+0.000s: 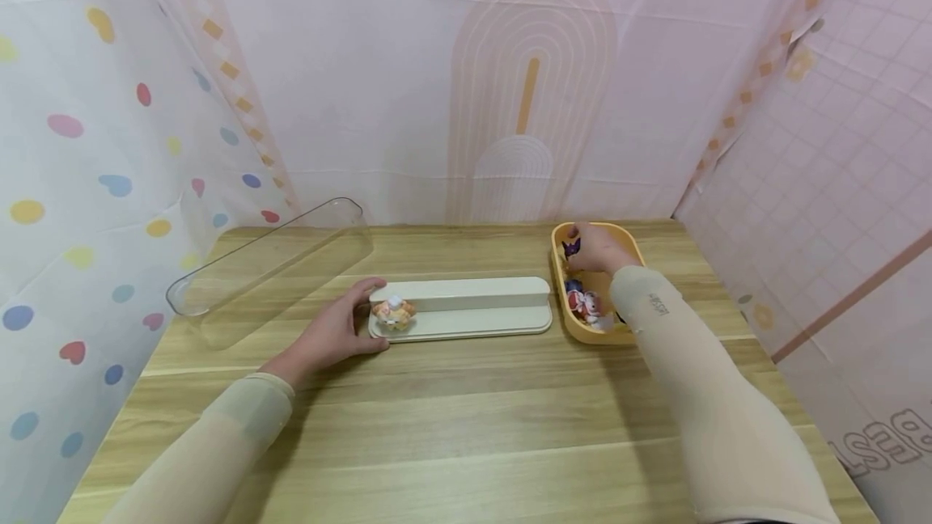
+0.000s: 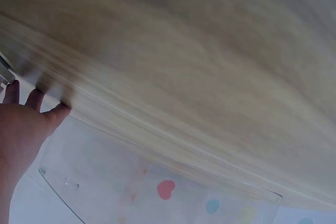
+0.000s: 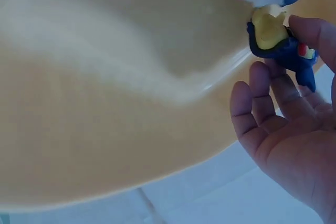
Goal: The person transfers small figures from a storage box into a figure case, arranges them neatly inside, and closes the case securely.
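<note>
My left hand (image 1: 336, 328) holds the left end of a long cream stepped display base (image 1: 466, 320), fingers at the back edge and thumb at the front. On that end of the base sits a small orange-and-white figurine (image 1: 394, 313). My right hand (image 1: 599, 247) is over the far end of a yellow-orange basket (image 1: 599, 336). It pinches a small dark blue and yellow figurine (image 3: 283, 45) between thumb and fingers. Lower in the basket lie more figurines (image 1: 585, 303), one of them red and white; the right forearm hides part of the basket.
A long clear plastic cover (image 1: 273, 273) leans slantwise at the back left of the wooden table (image 1: 451, 427), near the patterned curtain (image 1: 364, 103). Another curtain (image 1: 830, 184) hangs along the right side. The basket stands just right of the base.
</note>
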### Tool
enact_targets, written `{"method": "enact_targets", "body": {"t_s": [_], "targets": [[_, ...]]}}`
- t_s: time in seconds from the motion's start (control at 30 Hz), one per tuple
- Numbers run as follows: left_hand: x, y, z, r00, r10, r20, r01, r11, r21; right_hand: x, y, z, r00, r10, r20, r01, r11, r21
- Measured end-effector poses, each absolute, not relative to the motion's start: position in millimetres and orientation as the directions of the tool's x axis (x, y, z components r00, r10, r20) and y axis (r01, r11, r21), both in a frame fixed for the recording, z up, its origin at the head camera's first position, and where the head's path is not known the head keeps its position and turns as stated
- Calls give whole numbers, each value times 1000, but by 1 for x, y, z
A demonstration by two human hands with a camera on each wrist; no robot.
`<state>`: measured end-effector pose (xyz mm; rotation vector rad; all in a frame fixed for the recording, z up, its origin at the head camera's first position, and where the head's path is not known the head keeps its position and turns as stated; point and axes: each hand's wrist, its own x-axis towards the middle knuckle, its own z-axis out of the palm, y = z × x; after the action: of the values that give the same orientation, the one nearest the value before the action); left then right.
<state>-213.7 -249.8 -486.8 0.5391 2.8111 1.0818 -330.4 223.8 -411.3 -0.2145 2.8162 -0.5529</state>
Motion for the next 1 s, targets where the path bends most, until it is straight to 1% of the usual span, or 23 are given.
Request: {"method": "enact_targets", "body": {"t_s": [0.17,0.33,0.47,0.63,0.83,1.0], "targets": [[-214,-254,-486,-935,350,53,296,689,662,-332,227,-411,-959,-238,-152,-175,923,-343],[-212,-256,-487,-936,348,49,295,704,646,-328,230,-404,-959,-254,-124,-201,922,-329],[-210,-256,-488,-939,341,45,285,697,658,-319,236,-399,-957,-279,-77,-240,913,-331],[-209,-257,-488,-943,330,38,272,701,659,-305,244,-409,-943,-332,-29,-302,889,-344],[-210,-260,-485,-945,324,37,267,705,657,-295,249,-418,-919,-395,-6,-365,855,-369],[-207,-261,-486,-943,330,46,277,702,656,-293,254,-422,-912,-409,-12,-375,849,-373]]}}
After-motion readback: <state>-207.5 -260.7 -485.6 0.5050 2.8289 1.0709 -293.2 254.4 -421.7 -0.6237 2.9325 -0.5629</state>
